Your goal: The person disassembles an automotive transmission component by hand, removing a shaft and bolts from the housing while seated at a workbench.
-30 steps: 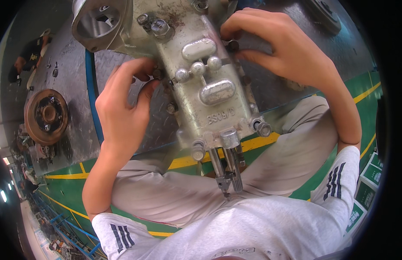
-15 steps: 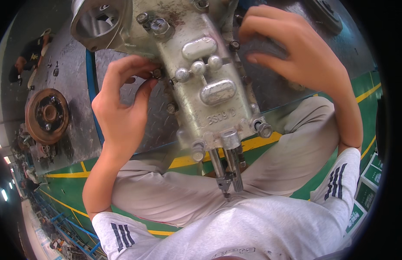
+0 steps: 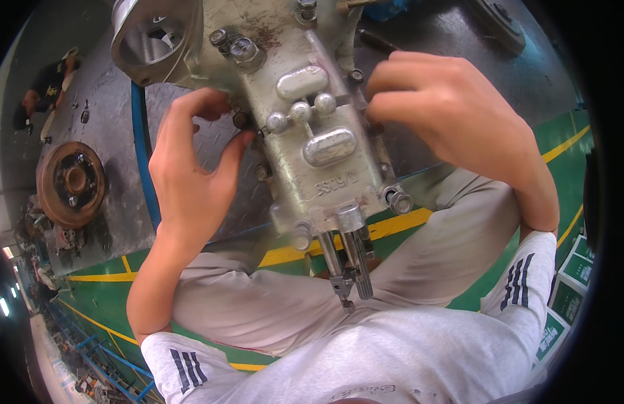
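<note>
A grey cast-metal gearbox housing stands in front of me, with bolts along both sides and shafts sticking out of its near end. At its left edge, the thumb and forefinger of my left hand close round a dark bolt, the thumb just below the bolt head. My right hand is curled against the right edge, below another bolt. Its fingertips meet the side of the housing, and what they hold there is hidden.
The housing rests on a dark metal workbench with a blue strip. A rusty round disc lies at left, a dark wheel-like part at far right. Another person is at far left. Green-and-white boxes stand at lower right.
My right hand has moved down and curled its fingers against the housing's right side. My left thumb has shifted slightly down and right at the bolt. The housing appears slightly further left.
</note>
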Demonstrator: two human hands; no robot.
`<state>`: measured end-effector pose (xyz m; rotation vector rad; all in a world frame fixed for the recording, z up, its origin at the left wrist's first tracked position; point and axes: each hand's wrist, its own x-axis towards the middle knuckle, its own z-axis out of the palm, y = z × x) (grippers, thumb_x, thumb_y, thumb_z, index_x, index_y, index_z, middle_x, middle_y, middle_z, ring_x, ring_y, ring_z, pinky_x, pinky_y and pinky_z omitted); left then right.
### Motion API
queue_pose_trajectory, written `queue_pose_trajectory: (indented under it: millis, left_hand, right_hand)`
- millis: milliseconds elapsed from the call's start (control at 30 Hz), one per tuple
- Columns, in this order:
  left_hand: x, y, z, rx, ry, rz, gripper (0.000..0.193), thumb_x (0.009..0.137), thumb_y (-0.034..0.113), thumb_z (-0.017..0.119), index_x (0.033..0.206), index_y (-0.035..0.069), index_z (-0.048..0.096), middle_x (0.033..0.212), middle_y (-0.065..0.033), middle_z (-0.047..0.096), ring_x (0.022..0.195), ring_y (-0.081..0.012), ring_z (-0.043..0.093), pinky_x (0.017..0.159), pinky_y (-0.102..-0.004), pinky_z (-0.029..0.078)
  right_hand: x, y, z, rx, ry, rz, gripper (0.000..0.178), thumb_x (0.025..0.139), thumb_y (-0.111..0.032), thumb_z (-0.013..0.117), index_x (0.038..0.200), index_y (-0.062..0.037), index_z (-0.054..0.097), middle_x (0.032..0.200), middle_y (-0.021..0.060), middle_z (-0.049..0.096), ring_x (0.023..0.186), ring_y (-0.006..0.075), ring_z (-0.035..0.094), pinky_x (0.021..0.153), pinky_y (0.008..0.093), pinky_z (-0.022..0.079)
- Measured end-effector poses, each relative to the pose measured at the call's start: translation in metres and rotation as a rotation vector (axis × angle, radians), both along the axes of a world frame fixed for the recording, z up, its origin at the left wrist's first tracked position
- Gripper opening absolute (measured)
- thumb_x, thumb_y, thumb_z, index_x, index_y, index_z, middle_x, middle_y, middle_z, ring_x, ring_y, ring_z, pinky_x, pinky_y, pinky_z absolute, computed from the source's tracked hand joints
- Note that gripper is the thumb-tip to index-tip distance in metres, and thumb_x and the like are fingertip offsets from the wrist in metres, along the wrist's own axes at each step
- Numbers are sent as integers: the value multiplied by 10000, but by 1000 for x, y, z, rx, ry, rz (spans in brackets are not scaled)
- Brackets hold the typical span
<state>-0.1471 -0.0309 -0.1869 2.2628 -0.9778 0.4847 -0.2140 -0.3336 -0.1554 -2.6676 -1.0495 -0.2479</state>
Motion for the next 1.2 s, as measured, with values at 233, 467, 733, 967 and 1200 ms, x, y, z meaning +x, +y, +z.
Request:
queue_pose_trajectory:
  millis: [233,467,733,967,1200]
  left_hand:
    - [1,1,-3,-33,98,2,389,781,-94,765,1131,24,643,931,-102,691,900,-249,689,836,-338,530]
    - [0,5,0,-44,153,-30,394,797,-100,743,1155,21,632,988,-94,707,913,-207,683,887,-329,528]
    - [0,3,0,-56,101,-66,404,794,-107,753,1160,5,625,975,-113,699,911,-234,689,888,-340,536]
    - [0,0,0,-33,101,-49,418,799,-108,748,1181,5,622,986,-123,703,957,-243,702,887,-345,535]
    - [5,3,0,56,23,-41,465,788,-102,758,1215,8,609,1009,-137,697,932,-262,688,852,-349,530]
  right_hand:
    - [-7,7,2,-37,138,-121,291,717,-44,805,978,-30,676,915,126,653,860,362,661,720,441,531]
    - [-10,10,3,-38,182,-166,285,703,-47,806,950,-29,664,908,114,659,876,351,664,719,428,533]
    - [-9,8,1,64,98,-145,294,691,-43,803,948,-30,661,913,103,652,899,335,653,740,427,535]
    - [-7,6,-4,139,-6,-95,313,681,-31,801,963,-26,666,951,103,654,925,345,639,765,433,528]
    - [-8,7,-2,47,49,-83,305,683,-16,794,958,-35,664,944,106,649,922,342,632,786,436,509]
